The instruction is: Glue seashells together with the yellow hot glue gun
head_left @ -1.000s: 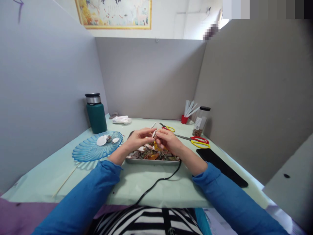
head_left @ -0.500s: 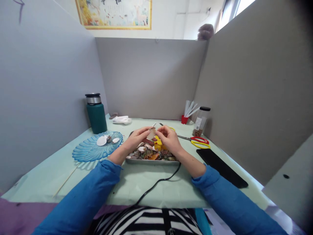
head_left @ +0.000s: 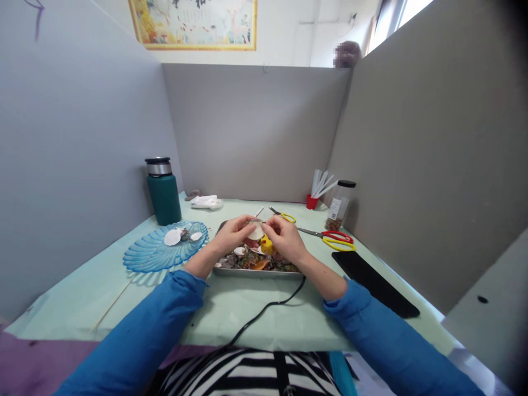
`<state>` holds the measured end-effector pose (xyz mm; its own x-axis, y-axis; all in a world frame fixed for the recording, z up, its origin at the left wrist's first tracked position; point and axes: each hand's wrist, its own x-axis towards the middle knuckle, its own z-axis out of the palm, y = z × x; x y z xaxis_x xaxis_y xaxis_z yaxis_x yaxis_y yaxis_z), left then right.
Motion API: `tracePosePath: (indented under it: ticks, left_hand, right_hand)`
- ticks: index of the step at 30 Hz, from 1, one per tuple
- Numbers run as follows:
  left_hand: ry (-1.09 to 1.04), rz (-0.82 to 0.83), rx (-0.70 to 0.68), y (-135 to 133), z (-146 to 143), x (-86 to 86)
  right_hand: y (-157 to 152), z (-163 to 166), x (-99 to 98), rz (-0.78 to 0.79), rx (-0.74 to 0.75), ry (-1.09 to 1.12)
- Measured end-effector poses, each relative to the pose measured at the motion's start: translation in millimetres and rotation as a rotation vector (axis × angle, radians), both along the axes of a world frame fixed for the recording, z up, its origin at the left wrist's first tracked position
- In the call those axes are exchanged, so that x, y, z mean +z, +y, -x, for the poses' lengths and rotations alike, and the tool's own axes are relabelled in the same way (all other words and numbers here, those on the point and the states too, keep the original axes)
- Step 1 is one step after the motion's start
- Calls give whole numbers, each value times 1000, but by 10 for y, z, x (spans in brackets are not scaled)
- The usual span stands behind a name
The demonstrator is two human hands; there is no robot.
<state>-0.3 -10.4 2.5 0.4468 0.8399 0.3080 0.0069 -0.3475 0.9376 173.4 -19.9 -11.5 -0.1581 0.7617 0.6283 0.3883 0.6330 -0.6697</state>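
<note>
A pale, fan-shaped scallop shell (head_left: 256, 231) is held up between my two hands. My left hand (head_left: 232, 235) grips its left side with thumb and fingers. At its right edge, my right hand (head_left: 284, 236) is pinched closed on it. Beneath both hands lies a shallow metal tray (head_left: 258, 273) full of mixed shells (head_left: 247, 259), white, brown and orange. A yellow object (head_left: 267, 245) sits among them beside my right fingers; its kind I cannot make out.
On the left are a blue glass plate (head_left: 144, 256) bearing several shells, a green bottle (head_left: 164, 198) and a thin stick (head_left: 111, 303). Red-and-yellow-handled scissors (head_left: 338, 240), a black phone-like slab (head_left: 375, 283), a jar (head_left: 341, 204) and a red cup (head_left: 312, 202) of white sticks stand or lie right.
The shell has turned between my fingers, its pale face showing broader now. My right hand has shifted slightly left, closer to my left hand.
</note>
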Motion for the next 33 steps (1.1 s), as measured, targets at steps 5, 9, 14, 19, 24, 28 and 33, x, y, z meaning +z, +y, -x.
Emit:
tracePosePath:
  ticks: [5, 9, 14, 19, 24, 28, 33]
  left_hand:
    - [-30, -22, 9, 9, -4, 8]
    - [-26, -32, 18, 9, 0, 10]
    - [20, -99, 69, 70, 5, -46]
    - [114, -464, 320, 105, 30, -57]
    - [299, -826, 451, 51, 42, -31]
    - [379, -915, 498, 49, 29, -42]
    - [607, -997, 541, 132, 245, 106]
  right_hand:
    - [-55, 13, 30, 6, 13, -15]
    - [-68, 25, 30, -24, 7, -65]
    - [-64, 30, 32, -40, -42, -96]
    - [-43, 23, 33, -39, -115, -74]
    - [-48, 27, 27, -66, -137, -156]
    - [-37, 23, 2, -100, -127, -181]
    - [-25, 17, -10, -120, -145, -126]
